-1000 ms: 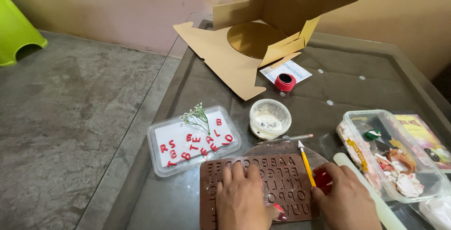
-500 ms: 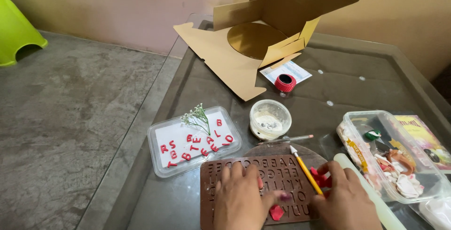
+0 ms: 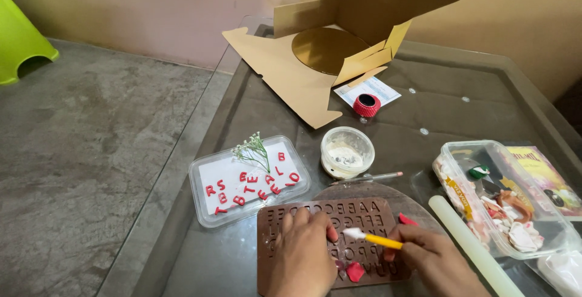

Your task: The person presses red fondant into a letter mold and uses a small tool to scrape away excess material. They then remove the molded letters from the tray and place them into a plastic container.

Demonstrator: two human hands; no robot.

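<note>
**A:** Two hands were on the brown letter mould (image 3: 330, 245) at the near edge of the glass desk (image 3: 436, 109). Your left hand (image 3: 303, 254) lay flat on the mould with fingers spread, clasping nothing, only pressing down. Your right hand (image 3: 433, 260) was closed in a pinch grip on a yellow-handled tool (image 3: 371, 238), its white tip pointing left, just over the letter cavities.

**B:** Where was the red paste?

**A:** One small red piece (image 3: 354, 271) sat on the mould's lower part, between your hands; another red scrap (image 3: 407, 219) lay at the mould's right edge. Finished red letters (image 3: 251, 186) lay in the clear tray (image 3: 203, 197) to the left, beside a dried flower sprig (image 3: 254, 149).

**B:** Risks, as you judged them?

**A:** First: the mould looked flexible, so if your left palm eased, the tool's push could slide or buckle it and distort a letter. Second: too steep a tool angle could tear thin strokes in the cavity. Third: the white rolling pin (image 3: 470, 245) lay just beside your right wrist; a nudge could send it against the clear box of scraps (image 3: 500, 197). The small tub of white powder (image 3: 347, 151) and the pencil-like stick (image 3: 367, 178) stood close behind the mould, within reach of a careless elbow.
</note>
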